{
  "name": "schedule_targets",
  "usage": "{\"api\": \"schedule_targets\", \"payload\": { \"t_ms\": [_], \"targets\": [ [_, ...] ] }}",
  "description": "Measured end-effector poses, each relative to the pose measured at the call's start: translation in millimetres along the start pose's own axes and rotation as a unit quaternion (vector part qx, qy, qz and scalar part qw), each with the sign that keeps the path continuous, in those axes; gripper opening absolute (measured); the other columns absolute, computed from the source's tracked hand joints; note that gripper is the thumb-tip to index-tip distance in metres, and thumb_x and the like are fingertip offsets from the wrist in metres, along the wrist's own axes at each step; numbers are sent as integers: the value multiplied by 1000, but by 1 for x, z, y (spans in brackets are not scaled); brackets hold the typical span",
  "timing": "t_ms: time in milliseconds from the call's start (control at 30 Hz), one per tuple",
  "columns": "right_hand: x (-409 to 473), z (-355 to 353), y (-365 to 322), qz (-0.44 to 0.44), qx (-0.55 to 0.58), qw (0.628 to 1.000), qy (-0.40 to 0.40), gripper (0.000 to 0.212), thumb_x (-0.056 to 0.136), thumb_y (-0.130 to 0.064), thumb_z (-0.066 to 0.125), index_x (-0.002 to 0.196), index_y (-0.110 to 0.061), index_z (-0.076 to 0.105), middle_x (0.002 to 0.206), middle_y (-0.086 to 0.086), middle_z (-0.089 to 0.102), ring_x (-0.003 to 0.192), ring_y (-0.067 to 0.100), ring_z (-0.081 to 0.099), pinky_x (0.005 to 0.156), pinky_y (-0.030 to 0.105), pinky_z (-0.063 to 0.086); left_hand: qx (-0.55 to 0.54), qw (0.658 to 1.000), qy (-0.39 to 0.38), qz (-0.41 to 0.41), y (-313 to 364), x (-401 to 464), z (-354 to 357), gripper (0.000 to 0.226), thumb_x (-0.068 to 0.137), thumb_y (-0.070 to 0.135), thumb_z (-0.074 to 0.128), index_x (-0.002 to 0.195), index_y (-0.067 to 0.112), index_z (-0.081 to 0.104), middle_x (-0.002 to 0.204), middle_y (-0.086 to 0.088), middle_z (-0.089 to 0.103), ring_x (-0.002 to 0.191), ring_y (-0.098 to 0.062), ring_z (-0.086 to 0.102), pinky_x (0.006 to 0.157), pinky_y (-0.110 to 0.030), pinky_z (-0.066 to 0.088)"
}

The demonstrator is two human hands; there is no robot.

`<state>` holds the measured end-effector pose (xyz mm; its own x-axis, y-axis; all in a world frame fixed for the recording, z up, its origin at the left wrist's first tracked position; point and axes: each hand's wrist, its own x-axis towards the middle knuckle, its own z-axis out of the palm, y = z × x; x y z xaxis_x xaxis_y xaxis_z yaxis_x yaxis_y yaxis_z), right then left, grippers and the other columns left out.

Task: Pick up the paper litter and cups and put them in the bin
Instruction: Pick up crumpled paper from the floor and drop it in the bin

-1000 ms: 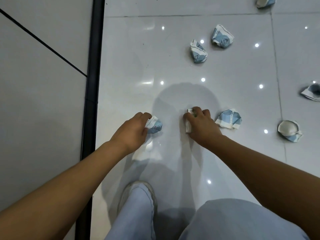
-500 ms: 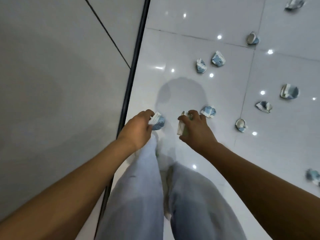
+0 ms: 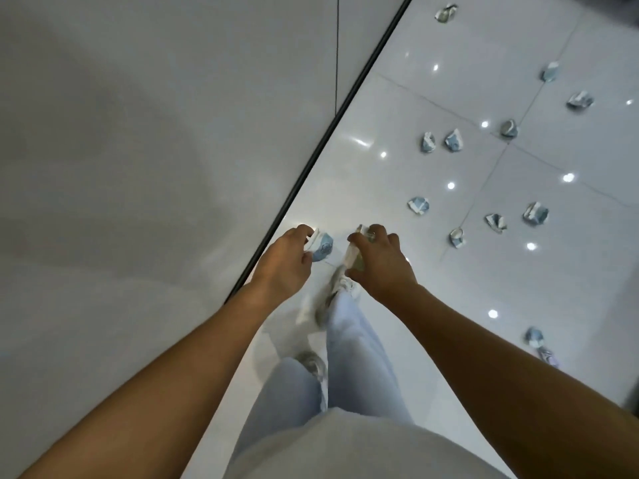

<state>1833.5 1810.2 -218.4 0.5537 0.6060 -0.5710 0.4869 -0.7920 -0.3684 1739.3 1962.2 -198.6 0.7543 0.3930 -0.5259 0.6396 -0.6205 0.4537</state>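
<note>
Crumpled cup (image 3: 321, 246): your left hand (image 3: 281, 262) is pinching it, while your right hand (image 3: 378, 261) is gripping paper litter (image 3: 353, 258), both carried above the floor (image 3: 432, 305). Probably light and crushable; you are holding at folds. No bin showing.

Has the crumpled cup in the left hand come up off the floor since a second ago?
Yes. The crumpled cup has risen with the left hand, well clear of the floor tiles it lay on.
</note>
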Motion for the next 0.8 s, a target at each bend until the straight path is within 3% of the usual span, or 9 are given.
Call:
{"api": "schedule_targets", "payload": {
  "t_ms": [400, 567, 700, 800],
  "targets": [
    [-234, 100, -102, -64, -53, 996, 17, 60, 84, -36, 71, 135, -23, 44, 142, 11, 33, 124, 31, 35, 94, 39, 45, 54, 997, 44, -13, -84, -293, 51, 36, 90, 5, 48, 125, 14, 48, 118, -7, 56, 104, -28, 56, 77, -40, 51],
    [-319, 147, -138, -130, -119, 984, -10, 63, 83, -37, 71, 137, -25, 43, 142, 10, 34, 123, 30, 37, 93, 39, 46, 100, 992, 62, -49, -105, -401, 87, 42, 91, 4, 49, 131, 15, 43, 121, -6, 53, 108, -23, 53, 68, -29, 40],
    [-373, 188, -150, -188, -163, 968, -32, 63, 82, -35, 72, 137, -24, 43, 142, 10, 35, 123, 30, 37, 92, 38, 47, 101, 986, 93, -96, -119, -478, 119, 46, 89, 3, 49, 132, 16, 41, 123, -5, 52, 109, -22, 52, 76, -32, 47],
    [-408, 220, -156, -231, -185, 954, -56, 61, 82, -32, 73, 135, -24, 44, 140, 10, 36, 121, 31, 38, 89, 40, 48, 83, 980, 115, -140, -129, -540, 147, 46, 88, 2, 49, 132, 16, 41, 123, -4, 52, 109, -22, 51, 71, -30, 42]
  ]
}}
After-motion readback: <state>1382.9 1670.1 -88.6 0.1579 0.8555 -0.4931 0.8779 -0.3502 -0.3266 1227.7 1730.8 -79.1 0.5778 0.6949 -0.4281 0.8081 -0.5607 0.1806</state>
